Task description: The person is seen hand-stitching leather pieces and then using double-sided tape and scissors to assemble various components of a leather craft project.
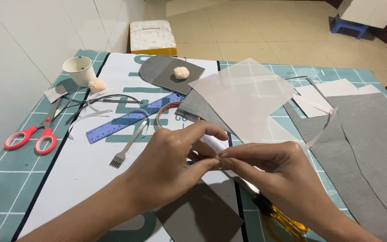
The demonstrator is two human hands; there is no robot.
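A: The left hand [171,157] and right hand [274,170] pinch a thin white strip [214,144] between fingertips, low over the cutting mat [5,188].

B: Risk?

A: The strip looks slight; a tug apart could tear it or slip it free.

B: Packages?

A: A white box with a yellow base [152,38] sits on the floor beyond the mat; a white paper cup [79,70] stands far left.

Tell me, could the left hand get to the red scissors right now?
Probably not at once: the left hand is pinching a small white strip with the right hand. Otherwise nothing blocks the scissors.
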